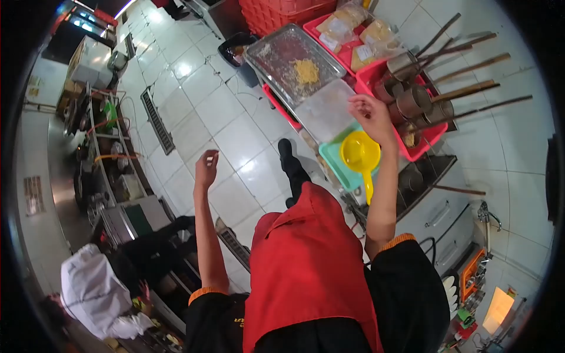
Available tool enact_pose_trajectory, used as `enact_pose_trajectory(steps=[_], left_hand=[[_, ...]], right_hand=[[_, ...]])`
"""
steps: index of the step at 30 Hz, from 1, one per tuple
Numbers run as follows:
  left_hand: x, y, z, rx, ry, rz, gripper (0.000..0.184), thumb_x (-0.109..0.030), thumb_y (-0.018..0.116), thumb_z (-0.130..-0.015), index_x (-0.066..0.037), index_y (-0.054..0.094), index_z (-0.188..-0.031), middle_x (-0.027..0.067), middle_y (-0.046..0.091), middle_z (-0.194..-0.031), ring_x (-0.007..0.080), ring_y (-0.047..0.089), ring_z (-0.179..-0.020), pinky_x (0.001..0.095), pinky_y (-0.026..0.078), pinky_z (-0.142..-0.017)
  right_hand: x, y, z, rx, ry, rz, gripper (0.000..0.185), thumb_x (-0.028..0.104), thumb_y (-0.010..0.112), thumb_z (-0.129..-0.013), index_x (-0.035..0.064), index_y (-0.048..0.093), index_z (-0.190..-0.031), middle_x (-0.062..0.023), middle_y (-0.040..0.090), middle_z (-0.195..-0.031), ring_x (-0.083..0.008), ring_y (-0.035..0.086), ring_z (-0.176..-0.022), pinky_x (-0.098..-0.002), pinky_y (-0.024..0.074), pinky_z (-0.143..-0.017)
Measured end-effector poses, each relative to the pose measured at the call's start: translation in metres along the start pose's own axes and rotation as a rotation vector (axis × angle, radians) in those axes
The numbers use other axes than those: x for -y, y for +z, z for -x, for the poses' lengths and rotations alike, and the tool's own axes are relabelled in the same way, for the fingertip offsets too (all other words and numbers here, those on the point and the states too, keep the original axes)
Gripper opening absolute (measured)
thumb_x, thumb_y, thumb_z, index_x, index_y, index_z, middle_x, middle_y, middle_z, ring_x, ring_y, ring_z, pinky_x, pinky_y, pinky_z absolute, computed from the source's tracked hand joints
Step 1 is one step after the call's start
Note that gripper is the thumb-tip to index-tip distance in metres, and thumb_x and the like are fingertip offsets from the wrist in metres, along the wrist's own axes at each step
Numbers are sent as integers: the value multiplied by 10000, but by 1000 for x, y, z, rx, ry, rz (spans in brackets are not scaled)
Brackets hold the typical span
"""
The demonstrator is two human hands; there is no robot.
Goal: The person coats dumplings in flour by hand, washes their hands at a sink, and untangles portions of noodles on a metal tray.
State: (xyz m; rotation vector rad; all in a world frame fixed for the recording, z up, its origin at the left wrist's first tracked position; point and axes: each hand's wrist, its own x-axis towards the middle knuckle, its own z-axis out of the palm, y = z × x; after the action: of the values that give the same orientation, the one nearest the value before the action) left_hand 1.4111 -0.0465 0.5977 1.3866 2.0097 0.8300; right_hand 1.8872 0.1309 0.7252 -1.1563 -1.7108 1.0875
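My left hand point(206, 169) hangs over the tiled floor, its fingers loosely curled in, with nothing visible in them. My right hand point(372, 117) is above the worktop at the edge of a translucent white plastic tub or lid point(323, 112); its fingers are half bent and apart, holding nothing. Whether it touches the plastic is unclear. Just below that hand, a yellow plastic ladle point(360, 152) lies on a mint-green tray point(334, 162). Beyond the white plastic is a metal tray point(276, 73) with a small heap of yellow shreds point(306, 71).
A red bin point(432, 144) holds several long-handled metal cups point(412, 105). Bagged food point(376, 35) fills a pink tray behind. Red crates point(282, 16) and a dark bucket point(229, 50) stand farther off. At lower left, a person in white headwear point(97, 291) is by the counter.
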Motion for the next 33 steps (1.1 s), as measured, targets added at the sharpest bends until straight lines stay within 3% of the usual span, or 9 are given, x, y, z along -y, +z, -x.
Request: enact_pose_trajectory(steps=[6, 8, 12, 16, 21, 22, 25, 30, 33], left_hand=[[-97, 39, -122, 270, 100, 208, 184, -114, 557, -961, -36, 633, -1109, 54, 687, -992, 152, 672, -859, 281, 520, -710], [-102, 57, -144, 365, 82, 241, 183, -123, 555, -965, -37, 630, -1108, 65, 686, -994, 156, 672, -853, 285, 524, -725], [-133, 98, -205, 544, 47, 305, 163, -97, 580, -947, -35, 637, -1086, 73, 692, -979, 164, 664, -844, 295, 537, -703], [-142, 149, -283, 634, 261, 276, 228, -103, 614, -919, -27, 612, -1134, 105, 674, -984, 208, 664, -840, 311, 538, -718], [-155, 217, -369, 740, 513, 354, 499, -51, 595, -914, -56, 408, -1377, 111, 552, -1243, 177, 602, -1036, 335, 493, -900], [-151, 229, -383, 958, 281, 594, 469, -26, 639, -862, -22, 492, -1307, 101, 591, -1206, 172, 594, -1048, 309, 523, -830], [-165, 225, -404, 1246, 172, 515, 406, -20, 656, -850, -2, 548, -1241, 72, 626, -1126, 133, 600, -982, 280, 512, -820], [-168, 230, -429, 1026, 413, 246, 242, -99, 708, -853, 32, 637, -1043, 49, 676, -880, 98, 617, -800, 261, 510, -709], [-185, 219, -435, 1225, 311, 185, 240, -71, 710, -828, 31, 640, -1034, 114, 683, -911, 162, 652, -824, 297, 515, -750]], right_hand=[[-139, 94, -169, 136, 29, 403, 382, 170, 788, -732, 29, 636, -1052, -108, 641, -846, -222, 654, -793, -341, 515, -696], [-167, 124, -201, -28, 51, 740, 446, 210, 814, -669, 36, 644, -1043, -149, 662, -886, -308, 661, -865, -399, 524, -762], [-182, 147, -224, -130, 184, 850, 353, 177, 782, -671, 32, 661, -970, -152, 669, -917, -316, 661, -915, -434, 520, -784], [-163, 146, -227, -261, 301, 368, 341, 135, 807, -646, 31, 664, -938, -136, 676, -869, -278, 678, -830, -385, 535, -743], [-139, 145, -225, -325, 436, -120, 388, 121, 838, -647, 14, 659, -974, -50, 672, -881, -122, 632, -806, -268, 512, -729], [-150, 150, -222, -434, 377, -142, 437, 120, 850, -619, 9, 658, -995, -54, 669, -895, -121, 630, -818, -271, 510, -751], [-156, 145, -212, -435, 525, -12, 451, 106, 857, -590, 10, 655, -982, -56, 666, -895, -135, 632, -817, -275, 508, -763], [-147, 169, -199, -615, 594, 44, 479, 106, 882, -548, 5, 644, -951, -65, 661, -893, -165, 619, -793, -305, 512, -731], [-162, 182, -187, -499, 881, 168, 462, 107, 887, -551, 7, 649, -934, -70, 641, -897, -156, 606, -798, -300, 508, -726]])
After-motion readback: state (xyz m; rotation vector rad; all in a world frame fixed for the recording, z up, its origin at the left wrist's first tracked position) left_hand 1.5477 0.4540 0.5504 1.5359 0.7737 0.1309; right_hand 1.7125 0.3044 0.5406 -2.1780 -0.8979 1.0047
